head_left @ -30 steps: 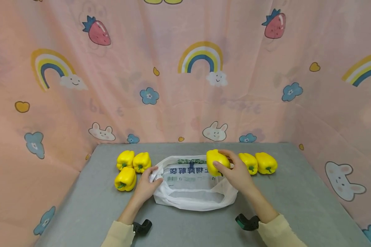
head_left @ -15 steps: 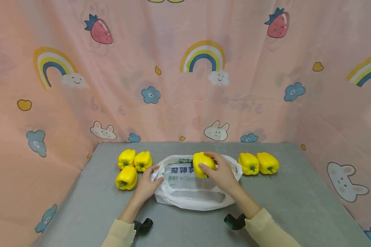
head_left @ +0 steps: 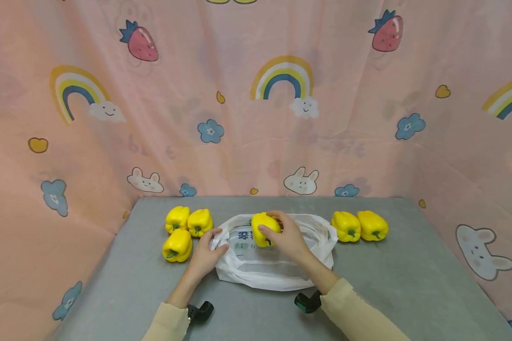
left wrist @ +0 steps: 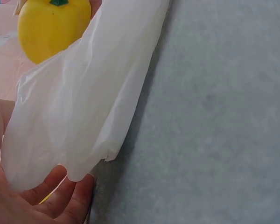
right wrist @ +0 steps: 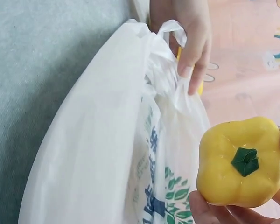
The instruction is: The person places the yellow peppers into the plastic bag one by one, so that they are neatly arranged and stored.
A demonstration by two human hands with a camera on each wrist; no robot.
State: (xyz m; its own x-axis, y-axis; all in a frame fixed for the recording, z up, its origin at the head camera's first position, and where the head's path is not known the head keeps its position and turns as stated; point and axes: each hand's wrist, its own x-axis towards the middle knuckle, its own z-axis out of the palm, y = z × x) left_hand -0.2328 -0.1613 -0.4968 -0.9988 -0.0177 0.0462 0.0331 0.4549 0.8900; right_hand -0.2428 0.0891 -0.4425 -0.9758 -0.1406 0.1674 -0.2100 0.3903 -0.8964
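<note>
My right hand (head_left: 291, 240) holds a yellow bell pepper (head_left: 262, 230) over the mouth of a white plastic bag (head_left: 273, 282). In the right wrist view the pepper's green stem (right wrist: 246, 161) faces the camera, and fingertips (right wrist: 200, 205) support it from below. At the bag's left side, my left hand (head_left: 205, 255) pinches the rim near a handle loop. The bag stands with its opening spread, and printed lettering shows on the inside of its far wall. In the left wrist view the bag's side (left wrist: 79, 102) hides part of the left hand's fingers (left wrist: 74, 205).
Several yellow bell peppers (head_left: 177, 246) sit in a cluster just left of the bag. To the right, two more peppers (head_left: 372, 225) lie side by side on the grey table (head_left: 409, 284). A pink printed curtain (head_left: 256, 156) hangs behind the table.
My right hand has carried the pepper leftward, from the bag's right side to nearer the middle of its opening. The left hand has kept its grip on the rim.
</note>
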